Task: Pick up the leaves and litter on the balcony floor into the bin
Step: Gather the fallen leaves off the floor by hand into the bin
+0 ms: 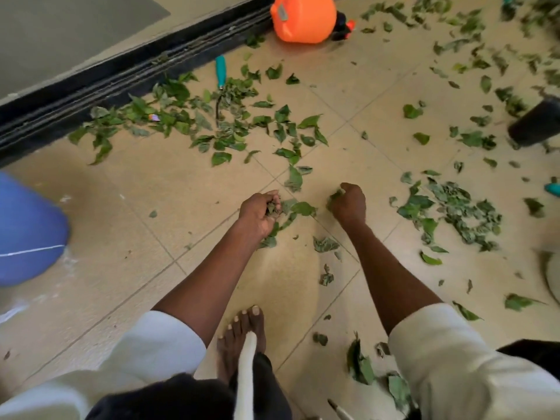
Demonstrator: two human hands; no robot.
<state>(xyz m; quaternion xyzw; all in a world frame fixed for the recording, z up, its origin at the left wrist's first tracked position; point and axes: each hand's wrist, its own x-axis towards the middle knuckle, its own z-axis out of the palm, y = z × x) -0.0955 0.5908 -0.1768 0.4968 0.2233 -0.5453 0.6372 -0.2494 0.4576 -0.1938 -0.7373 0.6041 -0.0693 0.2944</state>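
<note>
1. Head view: an orange container [304, 18] lies far beyond the hands, a teal-handled tool [221, 71] nearer among leaves, a blue bin [28, 231] off to their left.
2. Beige tiled floor [169, 189] runs up to a black door track [127, 74].
3. Left hand [257, 215] curls round a clump of leaves [274, 207]; right hand [348, 204] pinches a leaf [335, 197], loose leaves between them.
</note>
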